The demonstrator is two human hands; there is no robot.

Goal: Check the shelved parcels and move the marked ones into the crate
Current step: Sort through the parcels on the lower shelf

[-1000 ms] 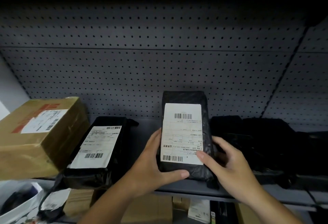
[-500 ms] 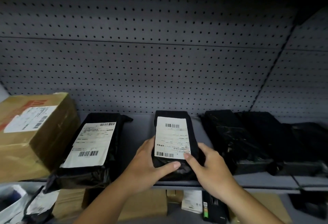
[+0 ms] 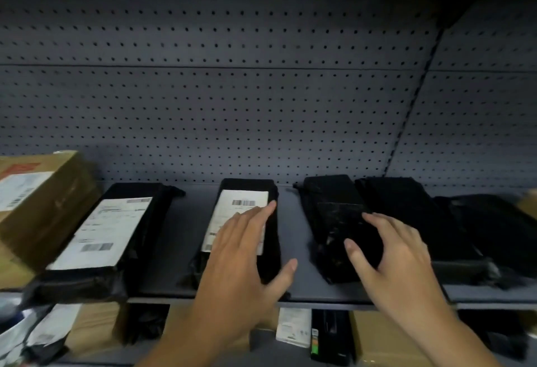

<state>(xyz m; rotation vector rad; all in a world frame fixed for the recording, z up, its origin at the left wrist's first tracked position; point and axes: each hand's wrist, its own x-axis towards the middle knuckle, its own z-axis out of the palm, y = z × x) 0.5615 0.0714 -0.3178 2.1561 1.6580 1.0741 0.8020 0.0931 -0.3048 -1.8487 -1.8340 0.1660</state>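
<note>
Lying nearly straight and a little apart, the fingers [image 3: 261, 212] of the left hand [image 3: 241, 253] partly cover the white label [image 3: 235, 206] of the middle parcel [image 3: 247, 185], with the thumb held wide over the shelf [image 3: 180, 244]; whether they press on the paper or only float above it I cannot tell. The fingers [image 3: 374, 218] of the right hand [image 3: 398, 253] are spread and bent like a claw above the plain black parcel [image 3: 331, 201] just beside, and they grip nothing yet. The middle parcel lies flat on the shelf, label up, and the plain one lies flat at its right, close but apart from it. I judge that the checking step is in hand, and that the right hand aims at the next parcel to check. This one shows no label on its upper face, so the move calls for closing the right hand around its near end, lifting it and turning it over to find the label. The wrapping looks soft and glossy, so it may slip or sag. More dark parcels [image 3: 406, 215] lie tight at its right side and leave little room for the fingers there. At the left are a second labelled parcel [image 3: 110, 233] and a cardboard box [image 3: 58, 206], behind all a perforated back panel [image 3: 261, 105], and under the shelf more cartons [image 3: 96, 326]. The crate is not in view.
</note>
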